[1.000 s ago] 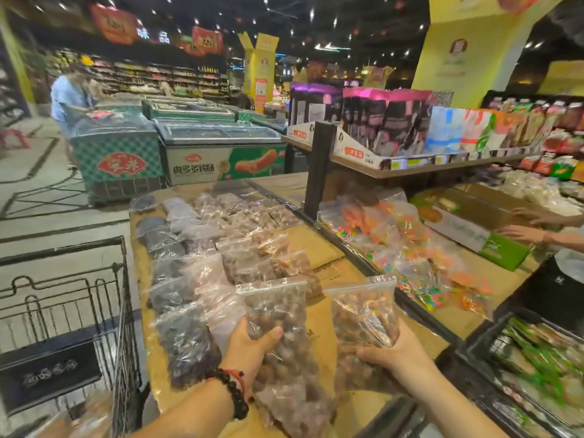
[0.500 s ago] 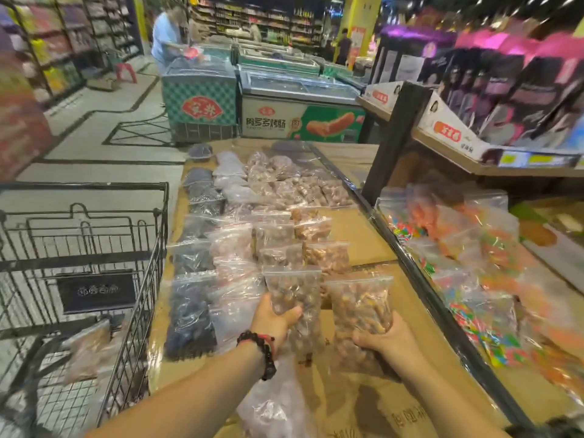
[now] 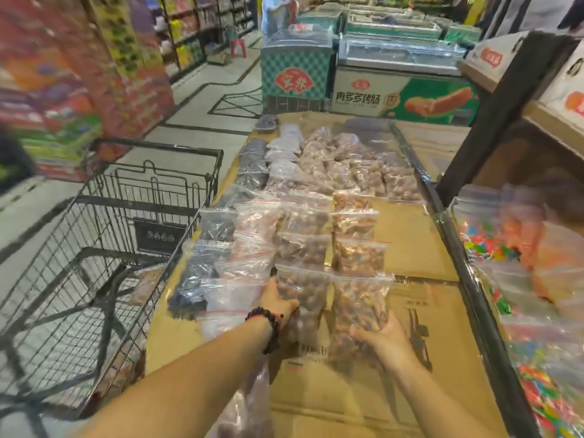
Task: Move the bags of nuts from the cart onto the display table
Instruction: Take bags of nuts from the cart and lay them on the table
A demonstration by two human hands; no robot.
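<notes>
My left hand [image 3: 279,301], with a dark bead bracelet at the wrist, grips a clear zip bag of brown nuts [image 3: 305,290] at its left edge. My right hand [image 3: 384,338] holds a second clear bag of nuts [image 3: 360,305] from below. Both bags rest low on the cardboard-covered display table [image 3: 410,238], at the near end of rows of several similar bags [image 3: 319,178]. The black wire cart [image 3: 104,248] stands to the left of the table, with one bag of nuts [image 3: 145,284] lying inside it.
Another clear bag [image 3: 249,403] hangs under my left forearm. A black rail [image 3: 474,298] bounds the table on the right, with bags of coloured sweets [image 3: 521,279] beyond it. Chest freezers [image 3: 395,86] stand past the table's far end. A person [image 3: 275,11] stands far down the aisle.
Both bags have come down from upright in the air to the table surface at the row ends. The view has swung left and down, bringing more of the cart into sight.
</notes>
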